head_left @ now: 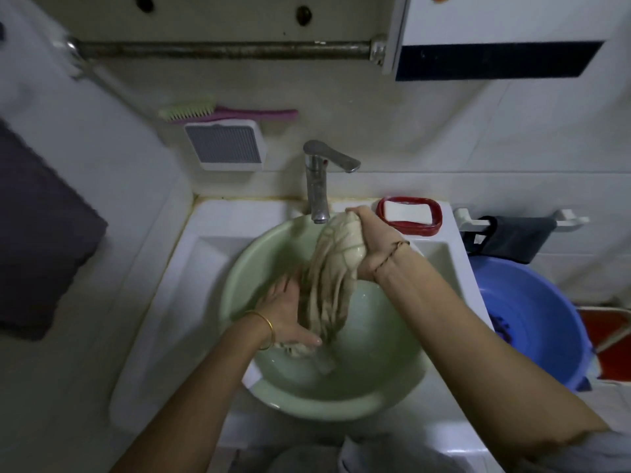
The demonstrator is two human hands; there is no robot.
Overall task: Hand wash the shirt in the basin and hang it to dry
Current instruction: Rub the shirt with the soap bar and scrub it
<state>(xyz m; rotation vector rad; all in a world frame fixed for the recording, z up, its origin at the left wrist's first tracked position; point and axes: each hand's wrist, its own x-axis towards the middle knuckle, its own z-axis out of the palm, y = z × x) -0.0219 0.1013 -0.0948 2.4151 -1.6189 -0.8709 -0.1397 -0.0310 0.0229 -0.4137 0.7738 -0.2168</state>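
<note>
Two bare forearms are seen reaching in from the bottom edge, over a pale green basin (pixel 239 268) that is set in a white sink (pixel 191 268). A beige shirt (pixel 331 278), wrung into a wrinkled roll, is held above the middle of the basin, with its lower end trailing down to the shallow water.

The top of the roll is gripped by the right hand (pixel 372 244), fingers curled tightly round the cloth just beside the spout of a chrome tap (pixel 319 186). A thin thread bracelet (pixel 389 256) is worn on that wrist.

The roll's lower left side is pressed by the left hand (pixel 286 308), whose fingers are held nearly straight along the cloth with the thumb laid across below. Its fingertips are partly hidden by the shirt. A gold bangle (pixel 268 327) is worn on the left wrist.

A white soap bar (pixel 408 211) is kept in a red soap dish (pixel 433 227) on the sink's back right corner. A blue tub (pixel 546 319) is placed to the right of the sink, below a dark cloth (pixel 515 237) draped on a white bar. A green and pink brush (pixel 225 112) is laid on a white wall box (pixel 227 145) behind the tap. A dark towel (pixel 41 233) is hung at the left, and a rusty rail (pixel 222 49) is fixed across the wall above.
</note>
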